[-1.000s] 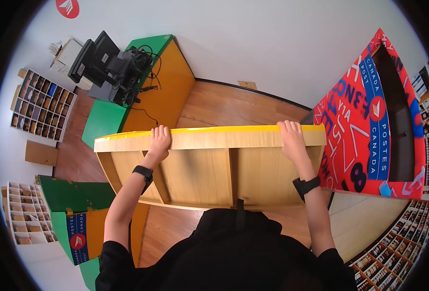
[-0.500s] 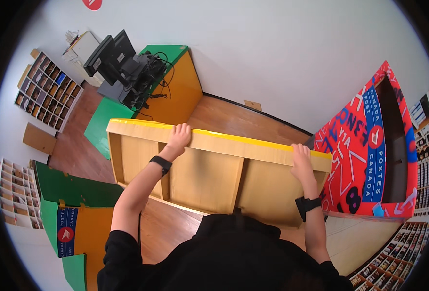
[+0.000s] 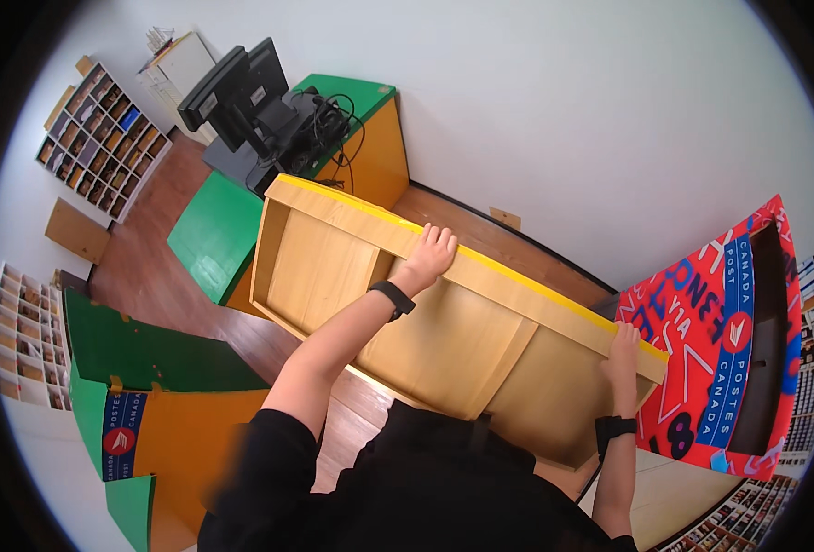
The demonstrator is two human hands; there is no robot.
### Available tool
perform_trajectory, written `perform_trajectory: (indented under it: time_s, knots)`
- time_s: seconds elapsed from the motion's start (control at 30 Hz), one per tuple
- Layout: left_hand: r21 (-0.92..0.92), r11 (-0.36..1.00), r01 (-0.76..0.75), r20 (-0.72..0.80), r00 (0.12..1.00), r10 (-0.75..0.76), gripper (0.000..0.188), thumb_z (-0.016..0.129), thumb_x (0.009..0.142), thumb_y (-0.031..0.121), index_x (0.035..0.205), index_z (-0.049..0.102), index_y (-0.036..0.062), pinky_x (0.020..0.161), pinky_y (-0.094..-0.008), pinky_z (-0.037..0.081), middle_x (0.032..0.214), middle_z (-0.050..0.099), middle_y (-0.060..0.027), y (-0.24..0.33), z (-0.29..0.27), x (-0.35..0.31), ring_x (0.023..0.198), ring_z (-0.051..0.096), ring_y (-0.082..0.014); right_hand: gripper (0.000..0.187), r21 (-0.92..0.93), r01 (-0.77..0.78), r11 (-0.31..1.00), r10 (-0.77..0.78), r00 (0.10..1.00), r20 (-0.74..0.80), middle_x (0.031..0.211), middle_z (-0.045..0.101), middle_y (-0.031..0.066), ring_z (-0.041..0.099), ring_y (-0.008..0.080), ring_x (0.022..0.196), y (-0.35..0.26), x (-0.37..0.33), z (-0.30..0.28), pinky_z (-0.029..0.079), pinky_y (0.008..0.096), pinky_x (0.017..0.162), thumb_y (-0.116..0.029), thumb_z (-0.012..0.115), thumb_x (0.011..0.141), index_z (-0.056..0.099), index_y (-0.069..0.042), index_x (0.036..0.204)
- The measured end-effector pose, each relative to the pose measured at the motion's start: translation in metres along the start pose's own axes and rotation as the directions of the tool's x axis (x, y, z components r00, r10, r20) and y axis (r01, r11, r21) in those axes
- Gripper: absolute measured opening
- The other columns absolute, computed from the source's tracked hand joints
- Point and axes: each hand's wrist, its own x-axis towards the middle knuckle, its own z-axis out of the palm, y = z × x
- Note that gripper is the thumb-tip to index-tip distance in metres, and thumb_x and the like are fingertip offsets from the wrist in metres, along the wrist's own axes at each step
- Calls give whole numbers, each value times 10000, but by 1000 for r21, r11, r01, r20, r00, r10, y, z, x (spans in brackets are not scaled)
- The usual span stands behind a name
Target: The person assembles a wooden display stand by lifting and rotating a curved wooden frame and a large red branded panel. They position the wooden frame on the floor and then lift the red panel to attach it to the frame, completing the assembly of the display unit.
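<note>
A long, light wooden panel [image 3: 444, 340] with a yellow top edge and cross ribs on its near side stands up before my body, tilted down to the right. My left hand [image 3: 428, 258] grips its top edge left of the right-hand rib, fingers bent over the yellow strip. Close to the right end, my right hand [image 3: 621, 359] holds the same edge. Both fingertips' far ends are hidden behind the edge. The panel's lower middle is partly covered by my black shirt.
Left of the panel stands a green-topped orange counter [image 3: 352, 87] with black monitors [image 3: 232, 97] and tangled cables. A red patterned box-like unit [image 3: 692, 340] is at the right. A green and orange counter [image 3: 204, 442] is near left; pigeonhole shelves [image 3: 103, 138] line the far left.
The panel has tipped more steeply, its left end now higher than its right, and shifted rightward with both hands still on it. The whole view has turned somewhat too.
</note>
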Motion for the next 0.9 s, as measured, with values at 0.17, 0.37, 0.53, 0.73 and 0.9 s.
perform_trajectory:
  time_s: [0.17, 0.37, 0.53, 0.73, 0.9]
  knots:
    - [-83, 995, 51, -163, 985, -64, 380, 587, 555, 101, 887, 447, -23, 909, -394, 263, 852, 422, -138, -4, 22, -6, 878, 404, -275, 493, -8, -45, 999, 45, 999, 18, 844, 389, 169, 375, 341, 845, -18, 4, 3, 312, 386, 792, 97, 477, 447, 388, 11, 924]
    - [-268, 952, -148, -123, 985, 118, 538, 569, 586, 166, 1058, 408, -35, 940, -425, 214, 1042, 394, -162, -38, -5, -23, 1054, 336, -286, 559, -25, -150, 988, 151, 989, 8, 994, 393, 215, 335, 372, 997, -19, -1, 10, 268, 393, 872, 87, 486, 479, 359, 35, 1021]
    - [-313, 942, 121, -55, 988, -145, 759, 621, 504, 104, 1173, 290, -34, 944, -502, 146, 1172, 308, -182, -157, 7, -79, 1160, 233, -310, 867, -180, -280, 943, 318, 917, 242, 1236, 224, 218, 189, 358, 1174, -124, 50, 1, 188, 371, 968, -72, 636, 467, 195, 25, 1208]
    - [-332, 879, 341, 153, 939, -306, 820, 611, 498, -1, 1199, 186, -36, 956, -511, 122, 1217, 238, -192, -285, 20, -139, 1181, 182, -344, 886, 158, 0, 987, -56, 934, 352, 1241, 245, 147, 172, 296, 1195, -344, 145, 19, 133, 572, 913, -169, 701, 467, 230, -52, 1209]
    - [-470, 629, 619, 112, 749, -653, 762, 563, 541, -38, 1182, 155, -94, 915, -477, 219, 1176, 248, -277, -306, 68, -196, 1121, 238, -399, 809, 1, -59, 998, 57, 960, 274, 1115, 332, 103, 278, 270, 1098, -383, 162, 54, 144, 636, 860, -209, 705, 495, 277, -78, 1169]
